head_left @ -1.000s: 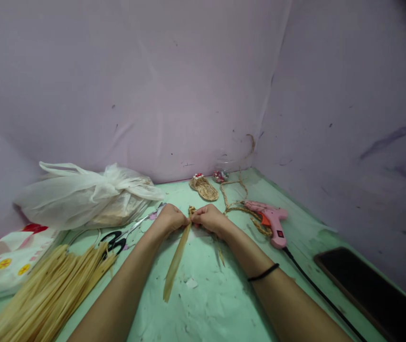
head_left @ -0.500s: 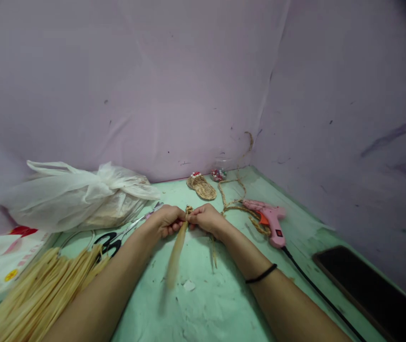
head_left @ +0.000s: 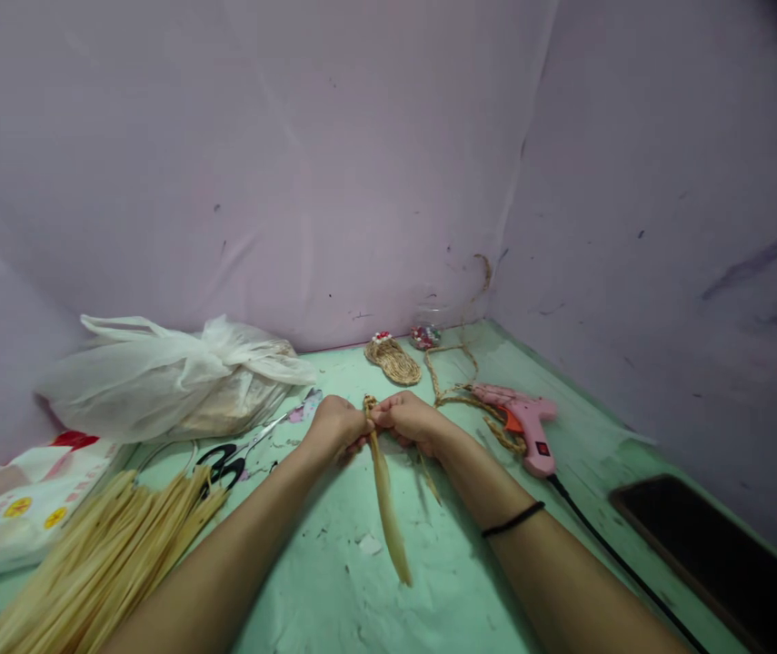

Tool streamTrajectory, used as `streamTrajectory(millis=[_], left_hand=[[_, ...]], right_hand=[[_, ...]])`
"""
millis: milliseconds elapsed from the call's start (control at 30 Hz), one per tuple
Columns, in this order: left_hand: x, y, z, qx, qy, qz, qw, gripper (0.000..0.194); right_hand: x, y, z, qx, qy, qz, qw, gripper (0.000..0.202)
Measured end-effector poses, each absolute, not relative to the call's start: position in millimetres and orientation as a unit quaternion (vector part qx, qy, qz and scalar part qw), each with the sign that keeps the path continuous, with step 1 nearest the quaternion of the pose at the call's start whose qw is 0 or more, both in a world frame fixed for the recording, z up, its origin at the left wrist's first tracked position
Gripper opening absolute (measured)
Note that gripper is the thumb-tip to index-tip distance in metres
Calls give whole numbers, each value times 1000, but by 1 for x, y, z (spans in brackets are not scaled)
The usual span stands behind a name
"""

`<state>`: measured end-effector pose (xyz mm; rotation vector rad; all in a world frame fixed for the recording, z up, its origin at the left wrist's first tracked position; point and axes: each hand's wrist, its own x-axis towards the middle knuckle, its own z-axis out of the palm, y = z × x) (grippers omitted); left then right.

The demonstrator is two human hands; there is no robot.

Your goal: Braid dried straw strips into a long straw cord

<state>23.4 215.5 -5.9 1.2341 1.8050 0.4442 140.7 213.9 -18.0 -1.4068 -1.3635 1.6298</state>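
Note:
My left hand (head_left: 339,427) and my right hand (head_left: 407,421) meet over the middle of the green table, both closed on a braided straw cord (head_left: 370,402). A flat pale straw strand (head_left: 388,513) hangs from between them toward the table front. Thinner strands (head_left: 430,480) dangle under my right hand. Just behind the hands lies a woven straw sole shape (head_left: 394,361) with red and white beads at its tip. The braid runs on at the right, near a pink glue gun (head_left: 528,422).
Black-handled scissors (head_left: 228,463), a bundle of straw strips (head_left: 108,554) and a tied white plastic bag (head_left: 184,377) are at the left. A small tub of beads (head_left: 424,337) stands at the back. A dark phone (head_left: 715,554) lies right of the glue gun's cable (head_left: 606,545).
The hanging strand has swung from lower left to lower right. Both hands stay together on the braid, and the whole view has shifted slightly.

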Motion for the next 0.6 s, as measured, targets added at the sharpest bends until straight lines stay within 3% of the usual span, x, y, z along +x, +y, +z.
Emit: streamTrajectory(millis=[200, 400, 500, 600], left_hand=[[15, 215, -10, 568, 714, 194, 361, 14], [16, 208, 10, 426, 661, 226, 575, 25], [15, 212, 11, 373, 584, 197, 693, 16], [13, 218, 5, 352, 578, 175, 715, 8]], right_hand=[[139, 216, -20, -548, -495, 607, 295, 8], [139, 215, -20, -529, -496, 615, 310, 16], [140, 215, -20, -525, -496, 618, 311, 16], [141, 217, -21, -529, -504, 612, 303, 17]])
